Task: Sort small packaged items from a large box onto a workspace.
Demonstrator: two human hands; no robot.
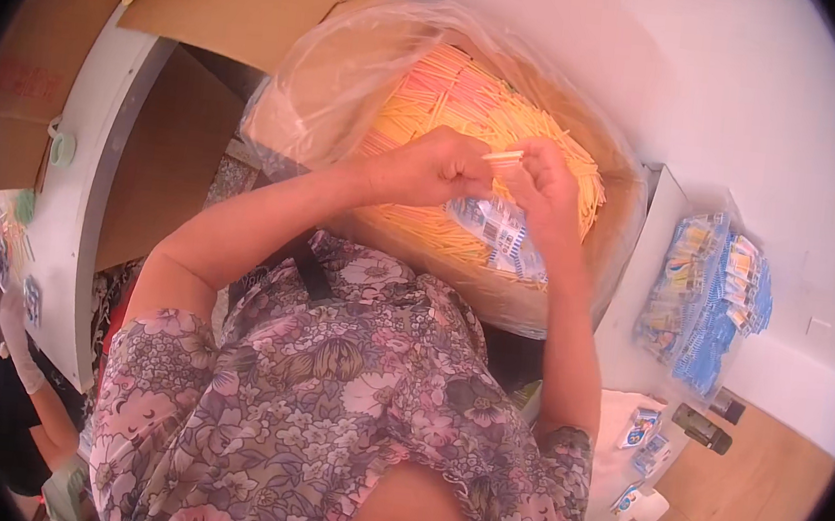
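Note:
In front of me is a cardboard carton lined with a clear plastic bag (326,61), filled with thin yellow, orange and pink sticks (444,92). Both hands are above the sticks. My left hand (447,166) is closed in a pinch at the mouth of a small clear packet with blue and white print (494,230). My right hand (552,188) grips the packet's other side, fingers bent. A short bundle of pale sticks (504,155) shows between the hands at the packet's top. The packet hangs below the fingers, partly covered by them.
On the right, a clear bag of filled blue packets (711,294) lies on a white surface, with several loose packets (650,452) nearer me. Left stands a white table (63,287) with a cardboard box. A co-worker's gloved hand (19,328) is at far left.

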